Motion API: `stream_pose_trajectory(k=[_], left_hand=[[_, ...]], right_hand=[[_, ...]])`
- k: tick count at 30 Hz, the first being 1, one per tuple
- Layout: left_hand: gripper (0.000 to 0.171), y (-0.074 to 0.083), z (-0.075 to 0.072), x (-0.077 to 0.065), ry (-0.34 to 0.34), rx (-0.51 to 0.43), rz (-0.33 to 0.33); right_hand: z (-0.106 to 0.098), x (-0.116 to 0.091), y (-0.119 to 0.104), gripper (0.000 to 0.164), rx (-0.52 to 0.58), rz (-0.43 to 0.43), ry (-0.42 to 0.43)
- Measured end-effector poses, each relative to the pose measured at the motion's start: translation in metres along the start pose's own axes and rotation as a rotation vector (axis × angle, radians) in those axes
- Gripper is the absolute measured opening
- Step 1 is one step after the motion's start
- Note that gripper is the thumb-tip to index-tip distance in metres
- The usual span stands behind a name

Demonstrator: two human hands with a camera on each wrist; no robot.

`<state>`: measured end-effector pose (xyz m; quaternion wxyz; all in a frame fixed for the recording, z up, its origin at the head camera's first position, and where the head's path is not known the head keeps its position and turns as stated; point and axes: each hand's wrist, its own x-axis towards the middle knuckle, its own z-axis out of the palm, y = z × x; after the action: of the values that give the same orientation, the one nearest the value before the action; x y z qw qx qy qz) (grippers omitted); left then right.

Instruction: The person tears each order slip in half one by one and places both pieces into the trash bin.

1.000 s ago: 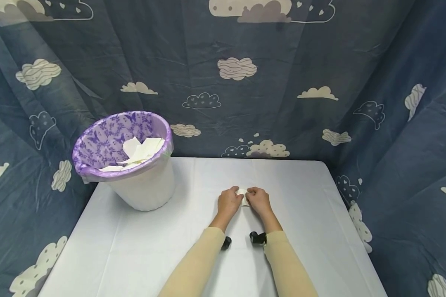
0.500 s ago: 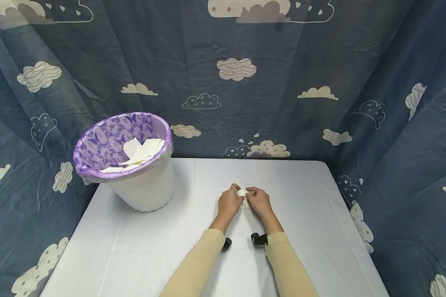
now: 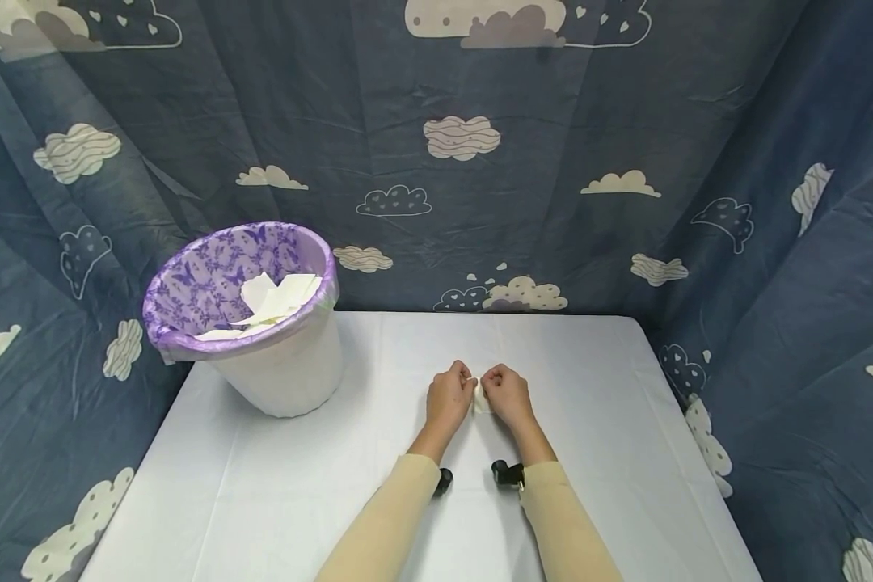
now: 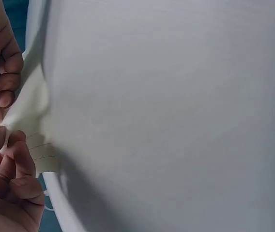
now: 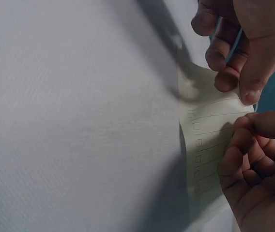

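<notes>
A small cream note sheet (image 3: 482, 402) is between the two hands over the white table. In the right wrist view the sheet (image 5: 207, 150) shows printed lines and a column of small checkboxes, and it bends upward at its upper end. My left hand (image 3: 447, 400) pinches its far edge between thumb and curled fingers. Close beside it, my right hand (image 3: 508, 396) pinches the same edge with thumb and forefinger. The left wrist view has the sheet (image 4: 36, 111) creased and drawn up at the fingertips, which partly cover it.
At the back left of the table (image 3: 575, 356) stands a white bin (image 3: 284, 380) lined with a purple patterned bag (image 3: 211, 275). Several pale paper pieces (image 3: 284, 299) lie inside. A dark curtain (image 3: 524, 178) with clouds hangs behind the table and at both sides.
The sheet's far end, earlier visible above the fingertips, is now drawn down between the hands. The right fingers have curled in more. Both arms stay nearly in place.
</notes>
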<state>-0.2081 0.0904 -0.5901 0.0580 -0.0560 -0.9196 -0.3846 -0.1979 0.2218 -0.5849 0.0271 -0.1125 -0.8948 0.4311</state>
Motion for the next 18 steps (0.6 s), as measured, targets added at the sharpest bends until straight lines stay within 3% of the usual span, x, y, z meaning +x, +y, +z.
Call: stream_pose_trajectory(k=[6, 18], left_hand=[[0.012, 0.007, -0.013, 0.001, 0.006, 0.011, 0.020], [0.012, 0.021, -0.045, 0.002, 0.125, 0.019, 0.166]], right_hand=[[-0.004, -0.007, -0.014, 0.012, -0.033, -0.052, 0.026], [-0.014, -0.018, -0.045, 0.017, -0.006, -0.152, 0.069]])
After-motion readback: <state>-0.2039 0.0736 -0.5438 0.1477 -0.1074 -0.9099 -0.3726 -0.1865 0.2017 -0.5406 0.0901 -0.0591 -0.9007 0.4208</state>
